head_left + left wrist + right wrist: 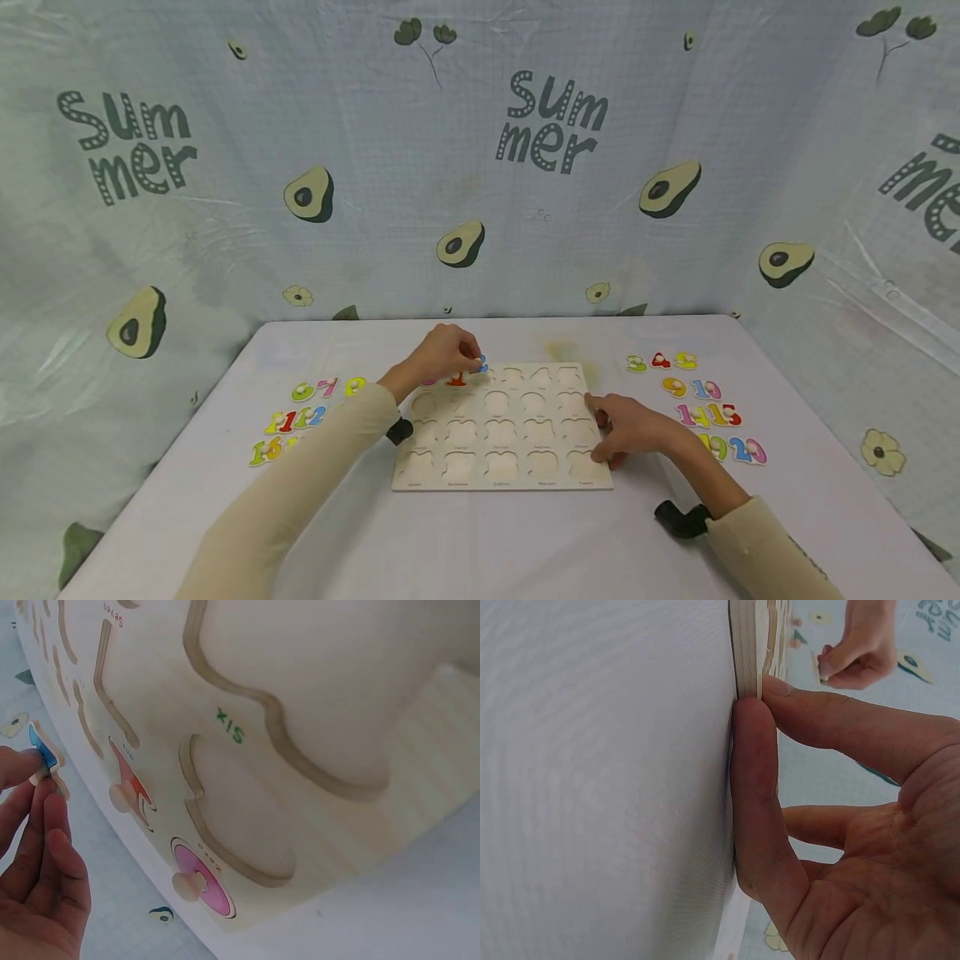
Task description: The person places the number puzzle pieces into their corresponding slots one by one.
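My left hand (444,350) pinches a blue number piece, which looks like a two (45,748), just above the back edge of the wooden puzzle board (480,487). In the left wrist view, a pink zero (214,892) and a red one (135,776) sit in their recesses, each with a round wooden knob. The other board recesses in view hold no pieces. My right hand (630,429) grips the board's right edge, thumb over the top face and a finger against the side. The board lies flat on the table.
On the white table (337,533), several coloured number pieces (287,421) lie in rows left of the board, partly behind my left sleeve. More number pieces (708,414) lie in rows at the right. A patterned curtain (375,250) hangs behind the table.
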Tool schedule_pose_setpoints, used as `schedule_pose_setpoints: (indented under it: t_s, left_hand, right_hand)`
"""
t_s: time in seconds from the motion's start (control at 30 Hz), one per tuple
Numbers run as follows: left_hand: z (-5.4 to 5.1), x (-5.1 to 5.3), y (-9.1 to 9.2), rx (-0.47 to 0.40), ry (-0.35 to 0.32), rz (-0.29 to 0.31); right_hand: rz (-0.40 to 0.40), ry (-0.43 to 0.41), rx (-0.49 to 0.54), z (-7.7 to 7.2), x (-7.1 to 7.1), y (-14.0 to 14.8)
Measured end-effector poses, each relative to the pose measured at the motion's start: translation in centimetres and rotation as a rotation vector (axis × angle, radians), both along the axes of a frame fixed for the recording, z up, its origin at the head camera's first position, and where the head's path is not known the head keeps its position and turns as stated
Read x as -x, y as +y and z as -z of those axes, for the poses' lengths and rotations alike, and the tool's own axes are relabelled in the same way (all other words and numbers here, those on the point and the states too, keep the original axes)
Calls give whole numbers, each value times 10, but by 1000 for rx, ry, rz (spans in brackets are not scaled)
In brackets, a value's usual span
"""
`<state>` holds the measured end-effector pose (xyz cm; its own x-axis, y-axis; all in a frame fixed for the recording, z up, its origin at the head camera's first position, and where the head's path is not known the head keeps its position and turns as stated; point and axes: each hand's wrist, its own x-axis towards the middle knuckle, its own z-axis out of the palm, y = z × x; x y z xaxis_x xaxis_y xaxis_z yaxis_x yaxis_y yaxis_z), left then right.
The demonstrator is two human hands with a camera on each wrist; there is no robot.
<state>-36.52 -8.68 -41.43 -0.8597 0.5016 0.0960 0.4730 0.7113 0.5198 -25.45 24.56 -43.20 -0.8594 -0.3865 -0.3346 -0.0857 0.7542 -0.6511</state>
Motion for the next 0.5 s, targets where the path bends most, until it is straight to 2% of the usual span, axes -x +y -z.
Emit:
schedule_pose_setpoints:
  t_s: [0.2, 0.5]
  left_hand:
    - [0, -1, 8, 39, -4, 3]
    - [8, 3, 15, 64, 22, 16]
  right_hand:
    - [0, 3, 0, 1, 0, -1]
    - [-2, -1, -5, 0, -1, 0]
